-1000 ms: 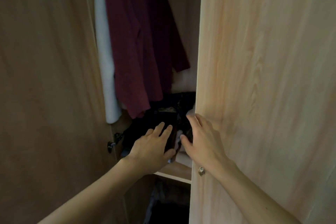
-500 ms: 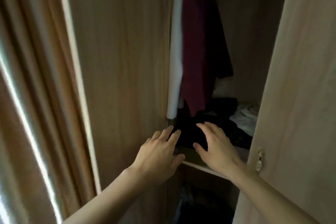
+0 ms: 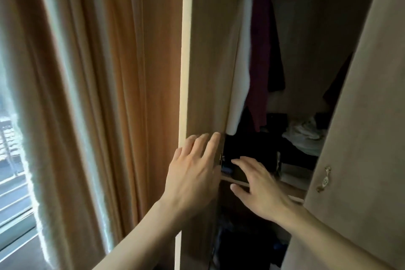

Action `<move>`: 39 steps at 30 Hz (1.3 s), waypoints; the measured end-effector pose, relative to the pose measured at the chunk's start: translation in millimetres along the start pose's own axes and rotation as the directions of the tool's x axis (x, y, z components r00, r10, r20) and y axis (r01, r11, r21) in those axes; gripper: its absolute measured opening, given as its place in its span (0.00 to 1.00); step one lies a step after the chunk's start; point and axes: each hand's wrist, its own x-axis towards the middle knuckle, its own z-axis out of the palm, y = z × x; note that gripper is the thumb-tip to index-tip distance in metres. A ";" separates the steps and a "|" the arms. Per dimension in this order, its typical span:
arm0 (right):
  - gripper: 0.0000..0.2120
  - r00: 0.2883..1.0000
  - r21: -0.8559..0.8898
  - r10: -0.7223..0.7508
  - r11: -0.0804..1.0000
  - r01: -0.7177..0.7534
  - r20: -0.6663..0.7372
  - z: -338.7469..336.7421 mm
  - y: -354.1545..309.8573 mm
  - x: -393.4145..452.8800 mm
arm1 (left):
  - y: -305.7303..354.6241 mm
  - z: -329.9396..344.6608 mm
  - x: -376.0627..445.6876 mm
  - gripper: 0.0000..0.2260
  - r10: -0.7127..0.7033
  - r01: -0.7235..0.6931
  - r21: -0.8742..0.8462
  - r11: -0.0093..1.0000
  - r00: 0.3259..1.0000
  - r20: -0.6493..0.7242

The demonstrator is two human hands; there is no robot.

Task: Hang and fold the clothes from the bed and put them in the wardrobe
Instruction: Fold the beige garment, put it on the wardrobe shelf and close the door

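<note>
Black clothes [image 3: 249, 151] on the wardrobe shelf [image 3: 293, 184], centre right of frame.

The dark pile is hard to make out; its long axis cannot be told. Right hand [image 3: 260, 190] hovers before it, fingers straight, holding nothing. Left hand [image 3: 192, 173] lies flat on the left door [image 3: 210, 50], fingers spread. Maroon garment [image 3: 260, 50] hangs upright above, top cut off. Curtain [image 3: 87, 94] fills frame left.

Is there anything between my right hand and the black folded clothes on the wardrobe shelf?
Nothing visible. The right hand is open in front of the shelf, and the black folded clothes lie just past its fingers. Both wardrobe doors stand open.
</note>
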 end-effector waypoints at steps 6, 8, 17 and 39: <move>0.30 1.000 0.029 -0.020 0.999 0.020 -0.018 -7.4 -20.3 5.5 | -20.6 -15.3 5.5 0.40 -0.160 0.160 -0.013 0.987 0.979 -0.125; 0.30 0.999 0.038 -0.020 0.999 0.021 -0.038 -8.0 -25.0 5.6 | -23.7 -14.1 9.5 0.41 -0.211 0.207 -0.092 0.974 0.977 -0.035; 0.28 0.999 0.036 -0.001 0.999 0.002 -0.037 -15.2 -19.9 -7.2 | -16.6 0.0 5.7 0.42 -0.192 0.157 -0.366 0.917 0.980 -0.061; 0.40 0.990 0.049 0.129 0.991 -0.126 -0.053 -58.7 68.9 -57.1 | 93.5 79.0 43.1 0.23 0.043 -0.127 -0.591 0.796 0.987 -0.154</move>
